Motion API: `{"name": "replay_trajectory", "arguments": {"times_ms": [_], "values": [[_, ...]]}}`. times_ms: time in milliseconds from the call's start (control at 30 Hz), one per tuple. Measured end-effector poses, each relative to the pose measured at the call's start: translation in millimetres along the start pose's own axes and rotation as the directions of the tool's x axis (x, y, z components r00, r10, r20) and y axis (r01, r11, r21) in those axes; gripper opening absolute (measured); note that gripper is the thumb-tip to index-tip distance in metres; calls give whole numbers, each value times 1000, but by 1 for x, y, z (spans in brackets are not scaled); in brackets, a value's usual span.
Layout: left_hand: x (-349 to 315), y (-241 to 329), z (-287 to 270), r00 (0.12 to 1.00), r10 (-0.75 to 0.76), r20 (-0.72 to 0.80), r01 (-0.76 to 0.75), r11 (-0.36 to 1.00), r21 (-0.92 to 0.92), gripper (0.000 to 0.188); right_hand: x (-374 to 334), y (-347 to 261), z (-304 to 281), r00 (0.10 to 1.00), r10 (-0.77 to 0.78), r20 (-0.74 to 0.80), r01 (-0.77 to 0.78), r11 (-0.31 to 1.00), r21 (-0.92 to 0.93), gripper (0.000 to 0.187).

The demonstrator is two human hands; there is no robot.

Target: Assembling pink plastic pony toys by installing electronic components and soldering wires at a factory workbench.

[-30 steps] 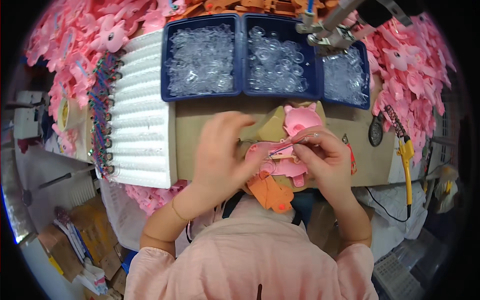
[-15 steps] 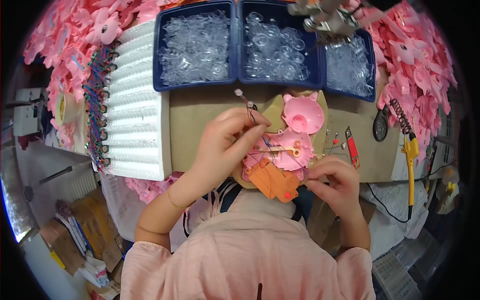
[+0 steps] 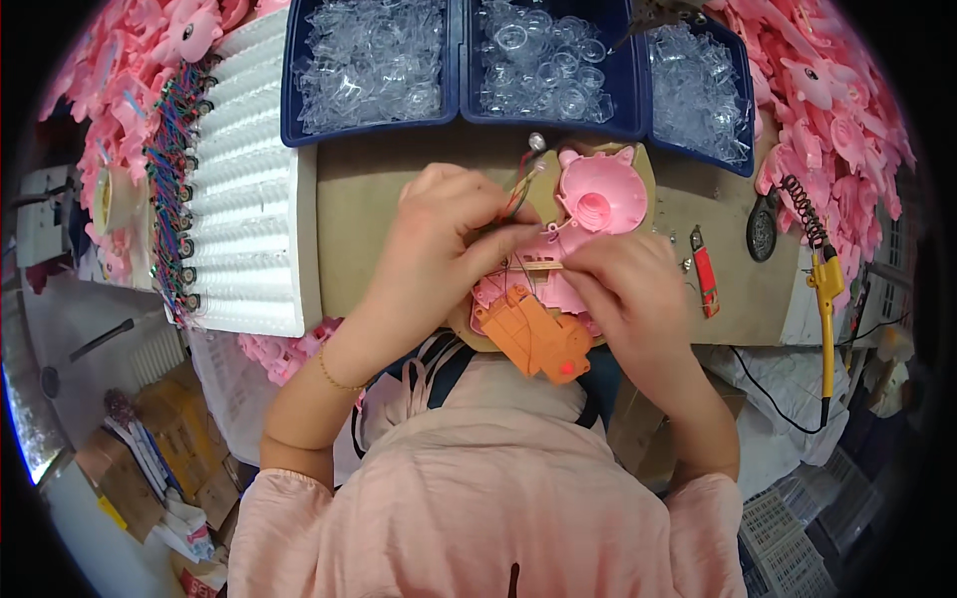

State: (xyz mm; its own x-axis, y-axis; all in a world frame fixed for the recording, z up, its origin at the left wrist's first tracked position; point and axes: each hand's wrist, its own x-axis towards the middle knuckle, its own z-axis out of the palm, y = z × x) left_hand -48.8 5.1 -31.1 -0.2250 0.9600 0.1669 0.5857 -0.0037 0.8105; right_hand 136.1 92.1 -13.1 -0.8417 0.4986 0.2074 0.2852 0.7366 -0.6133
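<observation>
pink toy shell (image 3: 543, 284) — left hand (image 3: 444, 234) pinches thin wires (image 3: 518, 199), right hand (image 3: 623, 289) grips it.

Pink blouse, thin gold bracelet (image 3: 334, 377).

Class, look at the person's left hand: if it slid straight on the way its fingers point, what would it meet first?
Probably the round pink toy shell, just beyond the left hand; depth is hard to judge.
</observation>
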Motion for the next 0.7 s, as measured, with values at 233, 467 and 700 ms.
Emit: {"name": "replay_trajectory", "arguments": {"times_ms": [233,467,700], "values": [[-6,0,19,983,74,-167,-49,987,152,11,2,-1,21,999,-19,43,26,986,-162,11],[-8,3,21,989,84,-123,-57,976,210,11,1,-10,23,997,69,40,-58,971,-232,16],[-6,3,21,990,90,-107,-68,978,199,12,6,2,11,1000,19,-24,-23,980,-199,13]]}}
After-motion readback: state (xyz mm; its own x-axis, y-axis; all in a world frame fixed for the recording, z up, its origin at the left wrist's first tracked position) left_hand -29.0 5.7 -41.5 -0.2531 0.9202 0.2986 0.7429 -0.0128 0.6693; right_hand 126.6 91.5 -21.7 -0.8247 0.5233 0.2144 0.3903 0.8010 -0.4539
